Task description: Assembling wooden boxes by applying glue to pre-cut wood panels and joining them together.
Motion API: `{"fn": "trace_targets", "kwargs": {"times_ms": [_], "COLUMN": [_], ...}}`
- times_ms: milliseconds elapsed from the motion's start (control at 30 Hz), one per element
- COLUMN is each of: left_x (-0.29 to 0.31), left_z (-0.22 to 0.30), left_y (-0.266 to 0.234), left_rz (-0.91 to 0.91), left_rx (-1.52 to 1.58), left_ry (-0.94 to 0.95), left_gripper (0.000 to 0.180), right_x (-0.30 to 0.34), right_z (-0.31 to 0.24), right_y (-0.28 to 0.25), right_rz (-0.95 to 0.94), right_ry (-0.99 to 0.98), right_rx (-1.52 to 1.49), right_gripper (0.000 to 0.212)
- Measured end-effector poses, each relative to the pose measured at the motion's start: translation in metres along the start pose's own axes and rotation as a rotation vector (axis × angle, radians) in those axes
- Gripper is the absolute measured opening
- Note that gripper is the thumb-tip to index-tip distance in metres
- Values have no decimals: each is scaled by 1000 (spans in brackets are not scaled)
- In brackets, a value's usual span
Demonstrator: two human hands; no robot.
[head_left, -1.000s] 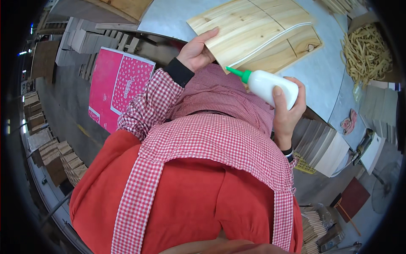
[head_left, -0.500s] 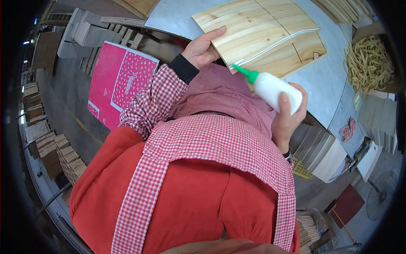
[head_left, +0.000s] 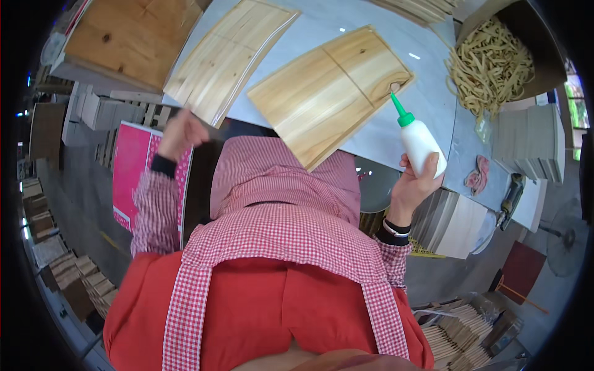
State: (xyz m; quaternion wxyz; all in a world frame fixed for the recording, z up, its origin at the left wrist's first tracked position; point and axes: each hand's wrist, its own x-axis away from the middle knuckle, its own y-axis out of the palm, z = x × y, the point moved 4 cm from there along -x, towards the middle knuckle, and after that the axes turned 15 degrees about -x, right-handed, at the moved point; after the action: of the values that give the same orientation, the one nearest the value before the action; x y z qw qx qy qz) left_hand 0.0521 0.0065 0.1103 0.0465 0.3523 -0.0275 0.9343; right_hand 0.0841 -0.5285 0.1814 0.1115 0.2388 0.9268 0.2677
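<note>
My right hand (head_left: 414,185) is wrapped round a white squeeze bottle (head_left: 422,143) with a green cap and pointed nozzle. Its tip is at the right corner of a light wooden board (head_left: 328,93), close to a dark knot; whether it touches cannot be told. This board has a groove across it, and its near corner juts over the table edge. Further left lies a second wooden board (head_left: 226,59) with a glossy whitish line along its right edge. Beside that board's near end is my left hand (head_left: 181,135), smeared by motion, its grip unclear.
On the pale table (head_left: 309,46) stands a brown wooden box (head_left: 133,40) at the far left. A carton of curled strips (head_left: 495,65) is at the far right, with a pink cloth (head_left: 477,176) and stacked panels (head_left: 532,145) nearer. A pink printed carton (head_left: 133,167) is left of me.
The board with the white line has moved from in front of me to the left, and my left hand has drawn back leftward. The bottle now points at the other board's right corner.
</note>
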Motion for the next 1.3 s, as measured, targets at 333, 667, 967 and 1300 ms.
{"fn": "trace_targets", "kwargs": {"times_ms": [333,667,967,1300], "left_x": [-17,-16,-16,-17], "left_z": [27,25,24,23], "left_y": [250,265,266,267], "left_rz": [-190,-218,-232,-255], "left_rx": [519,512,520,579], "left_ry": [-43,-50,-34,-70], "left_gripper": [51,50,51,50], "right_x": [-98,-78,-73,-66], "right_z": [49,90,79,24], "right_y": [35,103,124,96], "right_rz": [-161,-489,-587,-706], "right_ry": [-9,-308,-365,-438], "right_rx": [182,523,605,780], "right_gripper": [33,40,43,37]}}
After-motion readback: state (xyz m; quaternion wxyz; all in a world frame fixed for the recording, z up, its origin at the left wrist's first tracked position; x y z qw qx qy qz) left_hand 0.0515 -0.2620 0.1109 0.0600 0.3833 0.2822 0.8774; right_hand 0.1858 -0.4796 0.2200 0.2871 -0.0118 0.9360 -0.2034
